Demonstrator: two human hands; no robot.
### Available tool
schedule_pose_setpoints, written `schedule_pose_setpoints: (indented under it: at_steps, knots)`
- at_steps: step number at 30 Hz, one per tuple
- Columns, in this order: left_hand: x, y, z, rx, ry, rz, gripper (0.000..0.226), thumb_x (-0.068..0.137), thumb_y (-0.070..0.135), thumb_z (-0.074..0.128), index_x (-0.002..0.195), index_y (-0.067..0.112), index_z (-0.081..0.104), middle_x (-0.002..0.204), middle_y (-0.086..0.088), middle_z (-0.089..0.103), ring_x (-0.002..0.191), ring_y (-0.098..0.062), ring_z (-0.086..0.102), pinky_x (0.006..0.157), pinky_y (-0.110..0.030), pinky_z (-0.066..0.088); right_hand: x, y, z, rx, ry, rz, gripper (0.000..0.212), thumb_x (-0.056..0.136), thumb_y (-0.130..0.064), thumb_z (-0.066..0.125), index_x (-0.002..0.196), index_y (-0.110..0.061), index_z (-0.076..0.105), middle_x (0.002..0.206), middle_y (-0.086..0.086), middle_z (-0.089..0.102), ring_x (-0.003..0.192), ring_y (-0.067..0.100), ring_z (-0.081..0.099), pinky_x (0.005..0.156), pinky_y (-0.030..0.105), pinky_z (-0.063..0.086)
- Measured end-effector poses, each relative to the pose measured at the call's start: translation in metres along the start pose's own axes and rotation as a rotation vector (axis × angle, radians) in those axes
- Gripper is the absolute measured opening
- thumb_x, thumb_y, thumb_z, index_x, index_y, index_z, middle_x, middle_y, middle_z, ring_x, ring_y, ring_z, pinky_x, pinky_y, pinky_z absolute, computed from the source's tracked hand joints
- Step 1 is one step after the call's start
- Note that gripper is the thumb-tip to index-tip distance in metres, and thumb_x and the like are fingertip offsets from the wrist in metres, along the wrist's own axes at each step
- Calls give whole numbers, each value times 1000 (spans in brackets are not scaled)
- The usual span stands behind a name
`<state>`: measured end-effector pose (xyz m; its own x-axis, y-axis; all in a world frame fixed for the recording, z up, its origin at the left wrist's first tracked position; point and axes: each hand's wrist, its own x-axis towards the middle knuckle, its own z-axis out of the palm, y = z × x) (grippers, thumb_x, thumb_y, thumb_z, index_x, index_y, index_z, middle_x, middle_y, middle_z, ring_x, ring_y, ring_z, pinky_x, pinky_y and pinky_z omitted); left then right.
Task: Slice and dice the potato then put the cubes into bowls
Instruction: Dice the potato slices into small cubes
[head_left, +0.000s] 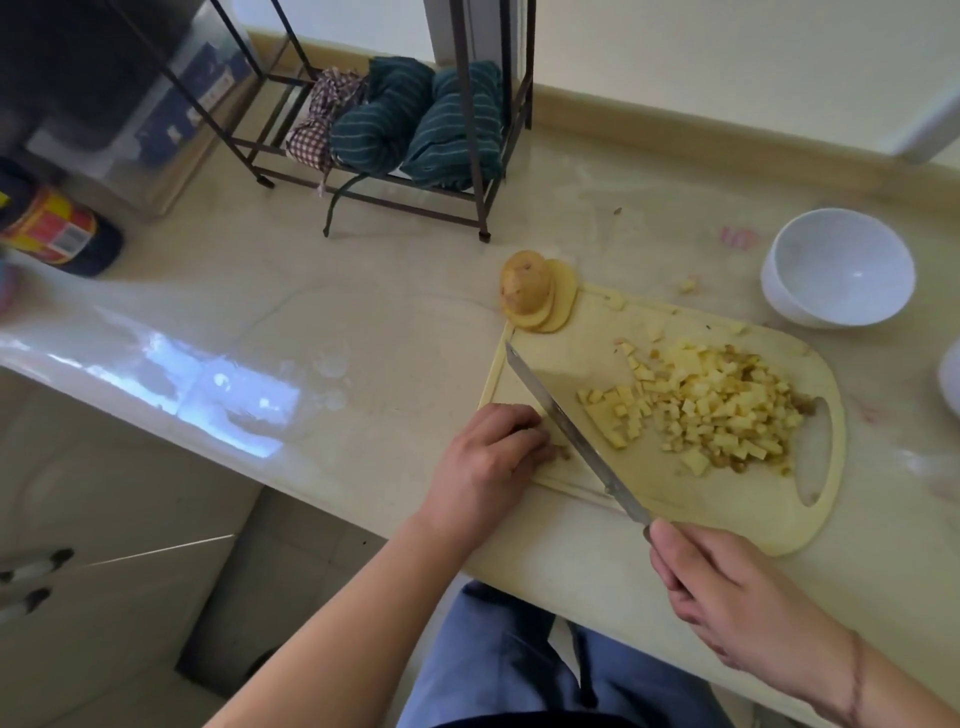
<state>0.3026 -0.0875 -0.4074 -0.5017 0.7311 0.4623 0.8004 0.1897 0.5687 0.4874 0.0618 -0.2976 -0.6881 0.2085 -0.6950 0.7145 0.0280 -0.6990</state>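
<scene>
Many potato cubes (722, 410) lie between both hands, beside knife (571, 431)

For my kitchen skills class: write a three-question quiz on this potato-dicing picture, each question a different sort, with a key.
1. True or false: the white bowl already holds potato cubes.
2. Which hand grips the knife? A) left B) right C) both
3. Fill in: the stack of uncut potato slices sits at the cutting board's far ____ corner.

Key:
1. False: it is empty; the diced potato lies heaped on the board.
2. B: the right hand holds the handle; the left hand rests, fingers curled, beside the blade.
3. left
</scene>
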Motion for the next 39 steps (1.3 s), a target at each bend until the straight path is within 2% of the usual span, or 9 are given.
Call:
schedule_pose_setpoints:
  at_steps: [5, 10, 17, 22, 24, 27, 32, 35, 39]
  knots:
    - [3, -4, -4, -11, -28, 125, 20, 100, 12, 65, 93, -1, 78, 97, -14, 72, 92, -31, 66, 80, -37, 57, -3, 1, 7, -24, 21, -40, 54, 86, -61, 39, 67, -10, 41, 49, -6, 32, 45, 8, 26, 42, 15, 26]
    - [3, -9, 0, -16, -54, 110, 8, 91, 7, 77, 92, -2, 78, 97, -13, 73, 91, -33, 69, 78, -41, 58, -3, 7, 8, -53, 46, -50, 68, 80, -75, 37, 68, -9, 42, 50, -5, 37, 48, 9, 31, 47, 19, 30]
    - [3, -9, -1, -37, -67, 94, 8, 89, 7, 78, 92, -1, 79, 97, -13, 73, 93, -33, 70, 81, -40, 58, -2, 10, 9, -144, 109, -69, 81, 72, -90, 30, 73, -10, 39, 57, -4, 34, 54, 7, 32, 55, 32, 31]
    - [5, -8, -1, -45, -69, 89, 5, 88, 5, 78, 91, 0, 79, 96, -12, 73, 91, -32, 69, 80, -37, 58, 15, 1, 11, -205, 130, -120, 65, 81, -77, 27, 66, -15, 38, 55, -6, 35, 52, 5, 32, 53, 22, 31]
    - [6, -8, -2, -51, -67, 90, 5, 89, 5, 78, 90, 0, 78, 96, -12, 72, 90, -32, 68, 81, -36, 57, 18, 0, 11, -193, 141, -115, 63, 81, -76, 28, 68, -15, 40, 54, -5, 36, 51, 5, 32, 52, 23, 31]
    - [5, -7, -3, -48, -74, 92, 5, 89, 5, 78, 90, 0, 78, 94, -12, 72, 90, -31, 67, 82, -35, 57, 15, -1, 7, -123, 145, -70, 64, 85, -75, 30, 65, -16, 43, 50, -4, 36, 46, 6, 31, 46, 15, 29]
    - [5, -7, -4, -41, -71, 78, 7, 87, 4, 81, 89, -2, 78, 93, -13, 71, 89, -31, 67, 82, -36, 56, 9, -8, 4, 7, 64, 22, 58, 91, -53, 35, 72, 1, 36, 52, -1, 28, 38, 5, 22, 35, 10, 23]
    - [-1, -8, -10, -30, -69, 89, 6, 87, 3, 80, 89, -2, 78, 94, -15, 71, 90, -31, 66, 85, -36, 56, 4, -12, 7, 52, 35, 3, 57, 91, -54, 36, 71, 0, 36, 55, 1, 27, 41, 8, 21, 38, 12, 21]
    - [-5, -7, -13, -15, -87, 101, 6, 89, 3, 77, 91, -3, 77, 95, -15, 71, 90, -32, 65, 84, -36, 56, 1, -8, 12, -7, 27, -52, 65, 87, -70, 33, 67, -9, 38, 53, -4, 32, 48, 9, 26, 44, 18, 25]
